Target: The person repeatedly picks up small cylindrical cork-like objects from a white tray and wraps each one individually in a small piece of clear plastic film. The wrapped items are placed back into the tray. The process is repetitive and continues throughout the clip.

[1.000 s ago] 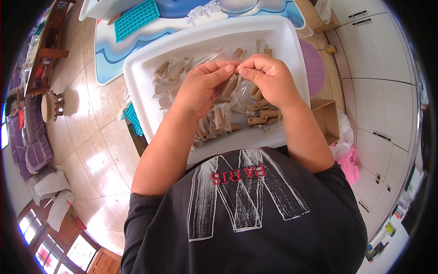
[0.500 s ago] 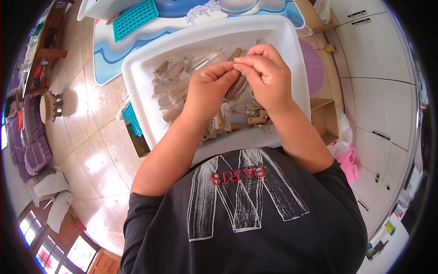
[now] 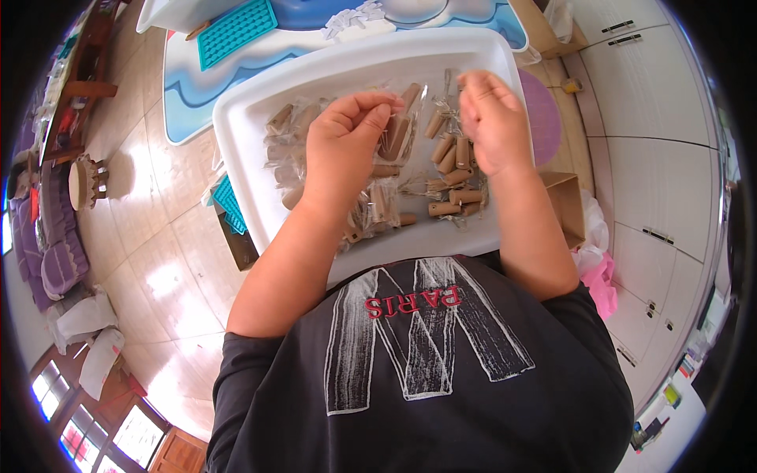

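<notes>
A large white plastic tub [image 3: 236, 169] lies before me with brown cylinders in it, several in clear plastic bags. My left hand [image 3: 347, 142] is raised over the middle of the tub, thumb and forefinger pinched together; what they hold is too small to make out. Right beside its fingertips shows a clear bag with long brown pieces [image 3: 399, 135]. My right hand [image 3: 495, 118] is above the tub's right side, its fingers bent and smeared by motion. Below it are loose short brown cylinders with thin strings [image 3: 460, 177]. Bagged cylinders [image 3: 303, 122] fill the left part.
Beyond the tub is a blue and white table [image 3: 185, 110] with a teal grid tray [image 3: 236, 33] and a pile of white strips [image 3: 353, 17]. A cardboard box [image 3: 564, 201] stands right of the tub, near white cabinets [image 3: 654, 181]. A round stool [image 3: 85, 184] is at left.
My hands, pinched together over the tub before, are now apart. The right has moved to the right and the left slightly left, uncovering the loose cylinders.
</notes>
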The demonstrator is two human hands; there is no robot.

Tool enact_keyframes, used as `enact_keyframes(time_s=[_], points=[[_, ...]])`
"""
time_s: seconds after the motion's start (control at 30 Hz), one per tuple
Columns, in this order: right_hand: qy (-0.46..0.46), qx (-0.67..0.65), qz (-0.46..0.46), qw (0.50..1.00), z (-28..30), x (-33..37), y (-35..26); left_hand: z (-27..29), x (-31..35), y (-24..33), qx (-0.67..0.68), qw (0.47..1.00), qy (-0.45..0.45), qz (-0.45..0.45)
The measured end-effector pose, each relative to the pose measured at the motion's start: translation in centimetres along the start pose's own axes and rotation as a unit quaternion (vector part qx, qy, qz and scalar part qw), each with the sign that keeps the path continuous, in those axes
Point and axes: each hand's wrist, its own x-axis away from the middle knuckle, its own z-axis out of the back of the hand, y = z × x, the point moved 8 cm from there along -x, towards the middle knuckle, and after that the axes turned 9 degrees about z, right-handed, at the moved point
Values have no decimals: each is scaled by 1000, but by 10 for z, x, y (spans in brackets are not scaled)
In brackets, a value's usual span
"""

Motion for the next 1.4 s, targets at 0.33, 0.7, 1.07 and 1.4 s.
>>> enact_keyframes(time_s=[0.33,0.7,1.07,1.4], points=[[-125,104,-8,987,-30,12,12,4,0,3,3,1000,3,21],[-163,-63,-135,975,-27,14,25,8,-2,8,-49,998,-25,10],[-3,-9,28,1000,9,-4,-9,47,2,49,-332,926,150,-100],[-8,-168,21,985,5,-4,-13,-53,-15,8,-659,693,80,-281]])
